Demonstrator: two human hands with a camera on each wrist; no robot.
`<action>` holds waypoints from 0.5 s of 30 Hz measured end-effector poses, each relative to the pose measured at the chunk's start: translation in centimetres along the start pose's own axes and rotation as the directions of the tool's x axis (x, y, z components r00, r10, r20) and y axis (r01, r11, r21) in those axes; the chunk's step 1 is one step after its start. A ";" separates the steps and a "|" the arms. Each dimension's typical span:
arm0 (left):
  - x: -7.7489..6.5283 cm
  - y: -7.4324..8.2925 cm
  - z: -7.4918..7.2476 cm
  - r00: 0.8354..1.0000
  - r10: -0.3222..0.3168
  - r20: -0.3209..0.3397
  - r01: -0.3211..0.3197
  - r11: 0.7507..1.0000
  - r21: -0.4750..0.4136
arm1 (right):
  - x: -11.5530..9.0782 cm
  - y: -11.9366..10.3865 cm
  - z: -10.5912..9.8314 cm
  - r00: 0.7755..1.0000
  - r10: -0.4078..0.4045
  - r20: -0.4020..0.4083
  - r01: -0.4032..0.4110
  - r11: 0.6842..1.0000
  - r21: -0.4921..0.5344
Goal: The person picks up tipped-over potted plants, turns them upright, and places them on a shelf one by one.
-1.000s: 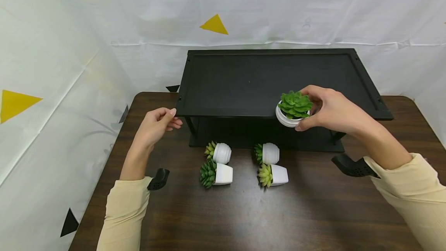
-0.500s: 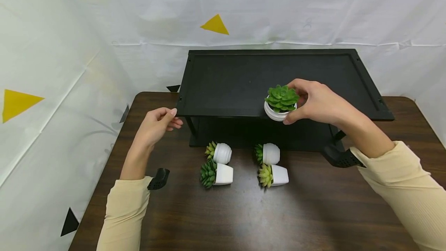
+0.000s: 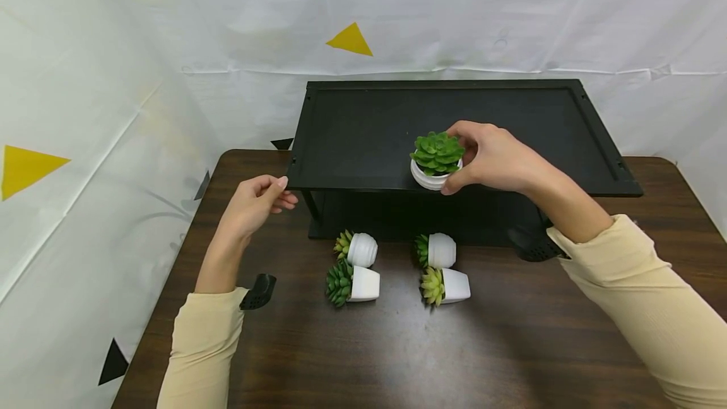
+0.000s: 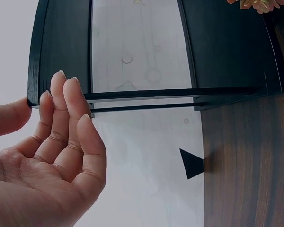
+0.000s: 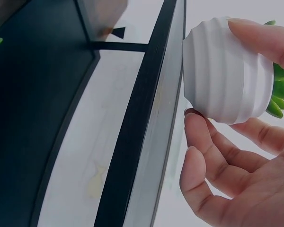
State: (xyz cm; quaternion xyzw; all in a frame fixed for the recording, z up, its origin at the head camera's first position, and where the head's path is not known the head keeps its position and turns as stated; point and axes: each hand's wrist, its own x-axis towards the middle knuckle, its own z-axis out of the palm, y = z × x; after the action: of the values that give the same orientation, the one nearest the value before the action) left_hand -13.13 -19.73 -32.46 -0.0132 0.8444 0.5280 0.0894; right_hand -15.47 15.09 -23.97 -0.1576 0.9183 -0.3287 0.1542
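My right hand point(image 3: 500, 156) grips a small potted succulent point(image 3: 437, 153), green and leafy in a ribbed white pot point(image 5: 227, 71), thumb on one side and fingers on the other. It is upright over the front edge of a black two-tier shelf point(image 3: 363, 131). In the right wrist view the pot's base is right at the top board's edge. My left hand point(image 3: 252, 204) holds the front left corner of that board, with the thumb point(image 4: 12, 116) at the edge and the fingers below.
On the brown table point(image 3: 341, 358) in front of the shelf, several potted succulents lie on their sides. One pair, with a dark green plant point(image 3: 339, 283), is at left; another, with a yellow-green plant point(image 3: 433, 285), is right of it. A white sheet point(image 3: 454, 17) hangs behind.
My right hand has carried the succulent leftward and slightly back along the shelf's front edge. My left hand and the pots lying on the table have stayed where they were.
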 end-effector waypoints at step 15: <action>-0.1 0.1 -0.2 1.000 -0.012 0.012 0.012 1.000 0.002 | 1.8 -1.5 1.3 0.999 -0.029 0.020 0.029 0.999 0.028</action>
State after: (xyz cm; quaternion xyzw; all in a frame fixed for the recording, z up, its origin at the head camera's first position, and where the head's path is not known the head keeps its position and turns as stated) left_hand -13.07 -19.84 -32.31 -0.0150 0.8443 0.5267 0.0978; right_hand -16.29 12.60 -24.22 -0.1721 0.9096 -0.3421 0.1612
